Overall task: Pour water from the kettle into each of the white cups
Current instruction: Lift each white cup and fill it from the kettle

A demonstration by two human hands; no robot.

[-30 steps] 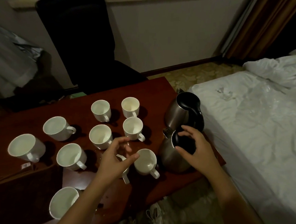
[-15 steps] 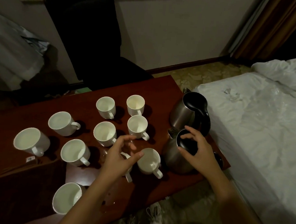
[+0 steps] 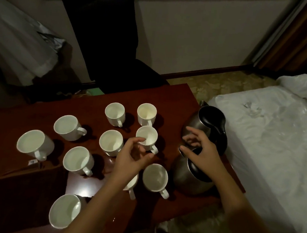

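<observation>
Bed: white sheets, right of frame, beside the table.

Table: dark red wood, carrying all task items.

Kettles, two, steel with black lids and handles, at the table's right edge. Far kettle upright, untouched. Near kettle upright, under the right hand.

Cups, white, ten in view, upright in loose rows left of the kettles; one largely hidden beneath the left wrist. Fill level cannot be told in this light.

Right hand: over the near kettle's lid, fingers spread and bent, fingertips above the spout side; no closed hold visible. A second ago it lay cupped closer on the lid; the fingers have since lifted and fanned.

Left hand: hovering above the middle cups, fingers loosely curled, holding nothing (position little altered; the view itself has drifted).

Assessment: likely regrasping for the handle; pouring not yet begun.
</observation>
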